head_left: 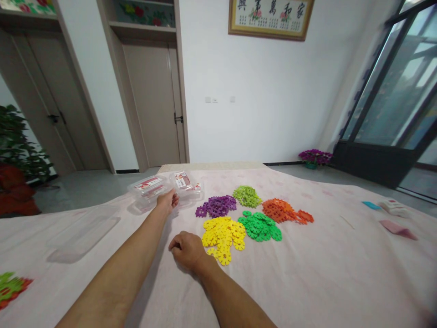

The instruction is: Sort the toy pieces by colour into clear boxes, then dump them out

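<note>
My left hand (167,202) reaches out to a group of clear plastic boxes with red-and-white labels. Its fingers are curled at the edge between the left box (145,193) and the right box (193,195), closed on a clear plastic box; which one is hard to tell. Loosely closed, my right hand (187,249) rests on the cloth just left of a pile of yellow notched discs (223,234), with nothing visible in it. Beyond lie piles of purple pieces (218,206), light green pieces (247,196), green discs (260,226) and orange pieces (282,210).
A pale pink cloth (324,264) covers the table. On the left lie a clear plastic tray or lid (83,234) and some green and red pieces (13,288). A blue item (371,206), a white packet (394,208) and a pink item (398,229) lie at the right.
</note>
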### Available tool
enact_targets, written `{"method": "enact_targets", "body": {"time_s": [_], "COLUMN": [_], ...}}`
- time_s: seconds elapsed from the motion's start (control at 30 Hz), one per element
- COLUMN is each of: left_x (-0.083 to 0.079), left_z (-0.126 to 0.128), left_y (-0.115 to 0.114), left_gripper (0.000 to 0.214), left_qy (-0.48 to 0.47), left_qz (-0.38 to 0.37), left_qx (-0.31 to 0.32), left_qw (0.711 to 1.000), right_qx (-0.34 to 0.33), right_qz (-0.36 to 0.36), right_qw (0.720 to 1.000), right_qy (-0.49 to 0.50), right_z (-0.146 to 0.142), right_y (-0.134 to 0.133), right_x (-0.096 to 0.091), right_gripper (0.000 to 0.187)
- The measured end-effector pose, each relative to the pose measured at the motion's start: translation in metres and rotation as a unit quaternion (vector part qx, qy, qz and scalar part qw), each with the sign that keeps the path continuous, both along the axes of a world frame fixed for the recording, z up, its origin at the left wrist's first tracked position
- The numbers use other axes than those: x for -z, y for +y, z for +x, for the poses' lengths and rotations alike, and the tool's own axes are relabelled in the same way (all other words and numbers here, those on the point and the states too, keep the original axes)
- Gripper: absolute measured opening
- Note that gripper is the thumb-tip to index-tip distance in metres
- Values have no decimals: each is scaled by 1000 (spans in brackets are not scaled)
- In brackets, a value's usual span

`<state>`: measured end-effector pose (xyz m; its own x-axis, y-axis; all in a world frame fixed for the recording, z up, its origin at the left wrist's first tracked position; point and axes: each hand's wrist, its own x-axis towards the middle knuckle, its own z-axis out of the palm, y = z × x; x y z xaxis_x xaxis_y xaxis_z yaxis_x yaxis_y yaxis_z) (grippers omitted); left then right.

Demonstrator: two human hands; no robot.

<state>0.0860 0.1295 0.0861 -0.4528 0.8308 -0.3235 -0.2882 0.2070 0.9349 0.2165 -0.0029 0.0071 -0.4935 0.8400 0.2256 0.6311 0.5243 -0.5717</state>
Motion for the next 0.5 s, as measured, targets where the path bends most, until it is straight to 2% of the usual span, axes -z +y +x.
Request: {"method": "enact_targets", "body": {"time_s": [0.17, 0.27, 0.37, 0.5], "left_x": [-8, -10, -6, 11], "left_z": [4, -1, -15, -41], "left_y": [4, -4, -31, -89], "left_gripper": [40, 28, 10, 17], "left_qy": [-13, -13, -4, 23], "left_qz": [15, 37, 75, 115], "left_qx": [22, 29, 37, 31], "left_qw": [1000, 999, 997, 993], "right_qx": [-6, -5, 9, 98], "right_qz": [1, -1, -2, -2], "right_qw": [1000, 1000, 999, 991], "right_qy": [1, 11, 36, 96], "right_z": [0, 0, -1, -1], "right_y": [-2, -1, 0, 0], "right_x": [-2, 1, 4, 1], "right_gripper": [28, 27, 25, 22]}}
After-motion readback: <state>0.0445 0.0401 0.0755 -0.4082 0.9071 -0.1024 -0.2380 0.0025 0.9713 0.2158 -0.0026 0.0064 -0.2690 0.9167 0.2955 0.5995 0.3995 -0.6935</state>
